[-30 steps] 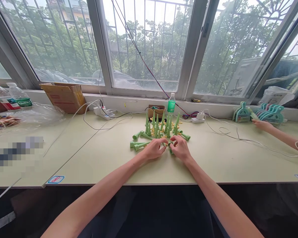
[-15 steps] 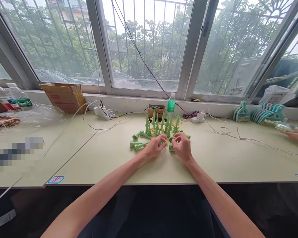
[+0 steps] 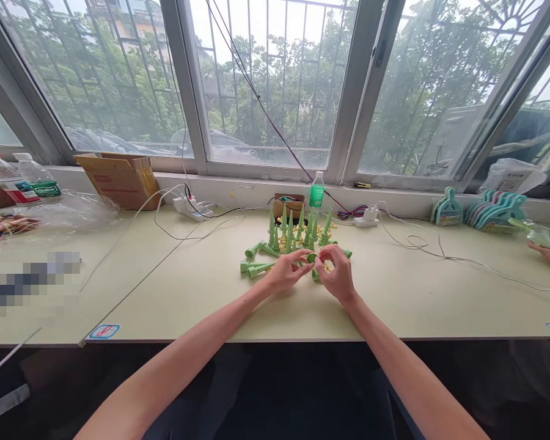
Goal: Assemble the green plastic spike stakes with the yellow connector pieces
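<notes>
A green plastic watering spike (image 3: 311,258), its round hollow end facing me, is held between my two hands just above the table. The fingers and thumb of my left hand (image 3: 285,272) close on its left side. My right hand (image 3: 337,274) pinches it from the right, and fingers hide much of its length. Right behind my hands, several green spikes (image 3: 290,232) stand upright with small yellow valves (image 3: 333,225) among them. More spikes (image 3: 256,269) lie on their sides left of my left hand, and another lies partly hidden under my right hand.
A green-labelled bottle (image 3: 316,190) and a small cardboard box (image 3: 289,205) stand behind the spikes. White cables (image 3: 421,244) cross the table (image 3: 174,299) on both sides. At the far right, another person's hand (image 3: 547,252) holds a clear packet near teal dustpan-shaped items (image 3: 495,211).
The spike in my right hand has moved slightly left, and my left fingers now grip it too. At the far right, the other person's hand has shifted with its packet.
</notes>
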The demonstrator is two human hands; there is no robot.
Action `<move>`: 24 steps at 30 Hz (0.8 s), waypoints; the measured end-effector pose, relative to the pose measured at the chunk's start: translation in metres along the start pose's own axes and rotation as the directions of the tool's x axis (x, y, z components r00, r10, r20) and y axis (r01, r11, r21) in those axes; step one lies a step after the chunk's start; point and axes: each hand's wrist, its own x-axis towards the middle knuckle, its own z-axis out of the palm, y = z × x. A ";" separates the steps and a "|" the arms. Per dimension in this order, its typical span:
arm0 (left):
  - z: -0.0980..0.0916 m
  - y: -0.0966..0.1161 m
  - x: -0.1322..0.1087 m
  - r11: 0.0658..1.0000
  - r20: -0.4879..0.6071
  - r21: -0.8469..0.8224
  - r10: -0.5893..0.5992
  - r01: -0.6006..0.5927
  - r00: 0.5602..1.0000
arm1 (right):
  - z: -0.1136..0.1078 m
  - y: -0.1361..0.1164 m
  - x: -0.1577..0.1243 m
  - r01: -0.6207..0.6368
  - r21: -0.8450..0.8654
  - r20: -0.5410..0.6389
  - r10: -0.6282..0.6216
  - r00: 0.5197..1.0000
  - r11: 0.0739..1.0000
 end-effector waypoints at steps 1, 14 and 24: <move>0.000 0.001 0.000 1.000 0.004 -0.024 -0.007 0.007 1.000 | 0.000 -0.001 0.000 -0.001 0.004 0.008 0.001 1.000 1.000; -0.006 0.008 0.001 0.957 0.031 -0.262 -0.117 0.121 0.993 | -0.001 0.004 0.001 -0.193 -0.120 -0.169 0.172 0.971 0.974; -0.007 0.009 0.004 0.935 0.017 -0.327 -0.143 0.140 0.990 | 0.004 0.013 -0.002 -0.155 -0.257 0.048 0.172 0.984 0.954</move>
